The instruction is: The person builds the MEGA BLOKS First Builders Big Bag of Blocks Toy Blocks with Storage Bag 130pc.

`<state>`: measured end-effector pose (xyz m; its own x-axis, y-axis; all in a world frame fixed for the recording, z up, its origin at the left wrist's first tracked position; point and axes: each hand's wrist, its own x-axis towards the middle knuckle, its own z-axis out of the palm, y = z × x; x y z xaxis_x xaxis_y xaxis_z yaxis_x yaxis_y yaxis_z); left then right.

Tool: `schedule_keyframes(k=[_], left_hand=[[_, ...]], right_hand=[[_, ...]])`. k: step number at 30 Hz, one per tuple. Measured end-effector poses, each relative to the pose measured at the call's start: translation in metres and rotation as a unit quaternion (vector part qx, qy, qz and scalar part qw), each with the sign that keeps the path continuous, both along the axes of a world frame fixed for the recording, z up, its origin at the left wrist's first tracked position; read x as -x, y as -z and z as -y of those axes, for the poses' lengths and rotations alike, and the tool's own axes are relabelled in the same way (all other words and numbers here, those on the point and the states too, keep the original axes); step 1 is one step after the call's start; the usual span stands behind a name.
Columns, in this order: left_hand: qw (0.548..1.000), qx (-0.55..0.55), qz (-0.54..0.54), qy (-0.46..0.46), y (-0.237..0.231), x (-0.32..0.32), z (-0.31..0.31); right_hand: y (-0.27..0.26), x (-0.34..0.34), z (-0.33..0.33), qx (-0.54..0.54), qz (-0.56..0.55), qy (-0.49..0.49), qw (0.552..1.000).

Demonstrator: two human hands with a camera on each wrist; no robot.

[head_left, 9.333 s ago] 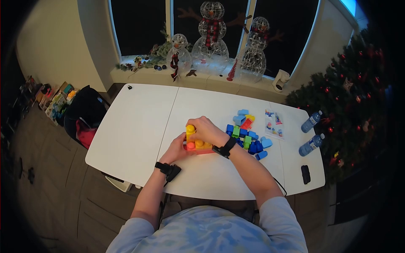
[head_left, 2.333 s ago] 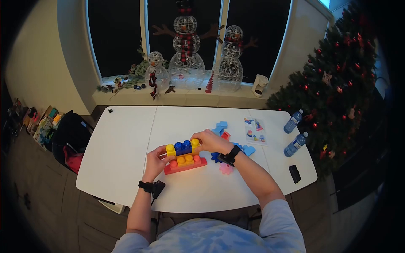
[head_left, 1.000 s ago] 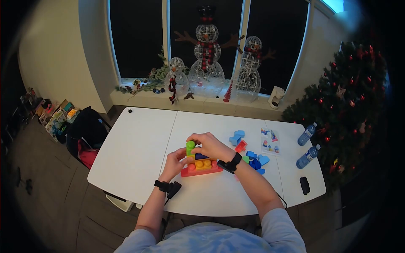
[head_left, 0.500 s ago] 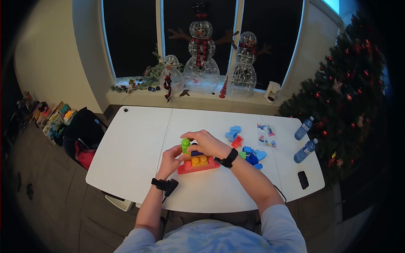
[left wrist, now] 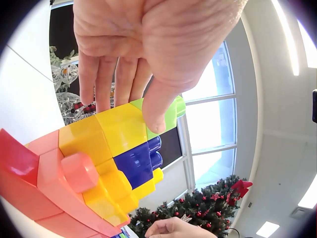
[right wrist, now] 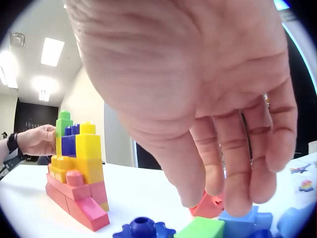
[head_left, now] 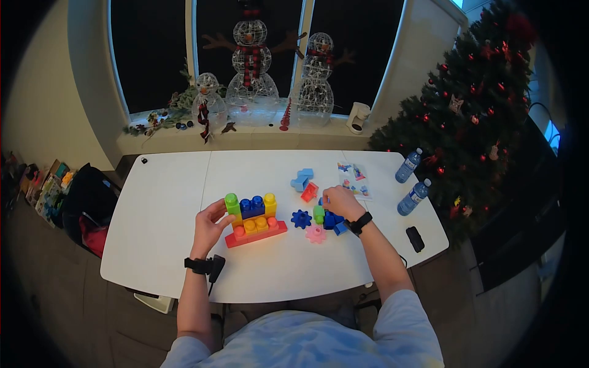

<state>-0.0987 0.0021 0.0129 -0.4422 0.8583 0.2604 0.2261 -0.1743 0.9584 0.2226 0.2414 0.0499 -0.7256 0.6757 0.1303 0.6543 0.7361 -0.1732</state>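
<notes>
A built stack of toy building blocks stands on the table: a red sloped base (head_left: 257, 235), yellow blocks, a dark blue block (head_left: 252, 208), and a green block (head_left: 231, 202) at the top left. My left hand (head_left: 211, 228) holds the stack's left end; in the left wrist view its thumb (left wrist: 156, 116) lies on the near face by the green-yellow joint, fingers behind. My right hand (head_left: 343, 203) reaches over the loose blocks, fingers loosely extended. Below it, in the right wrist view, are a loose green block (right wrist: 202, 229) and a light blue block (right wrist: 240, 223).
A blue gear (head_left: 301, 219) and a pink gear (head_left: 316, 233) lie between stack and pile. Behind are light blue blocks (head_left: 302, 180), a red block (head_left: 310, 192) and a picture sheet (head_left: 362, 187). Two water bottles (head_left: 415, 196) and a black case (head_left: 415, 239) are at the right.
Since the first frame the stack has gained a dark blue block, a right yellow block and the green block. My right hand has let go of the green block and moved right, over the loose pile.
</notes>
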Motion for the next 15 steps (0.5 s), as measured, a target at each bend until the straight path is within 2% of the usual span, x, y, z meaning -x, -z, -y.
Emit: schedule_keyframes(k=[3,9,13,15], left_hand=[[1.0,-0.002,-0.004,0.001,0.001,0.0,0.0],[1.0,0.017,0.007,0.009,0.0,-0.003,-0.001],[1.0,0.016,0.014,0.017,-0.002,-0.007,-0.002],[1.0,0.009,0.007,0.013,0.001,-0.006,-0.003]], right_hand=[[0.021,-0.021,0.005,-0.005,0.073,0.064,0.995],[0.063,-0.024,0.021,-0.052,0.031,0.078,0.995],[0.065,-0.011,0.034,-0.049,0.008,0.065,0.997],[0.055,-0.007,0.042,-0.004,0.035,0.093,0.995]])
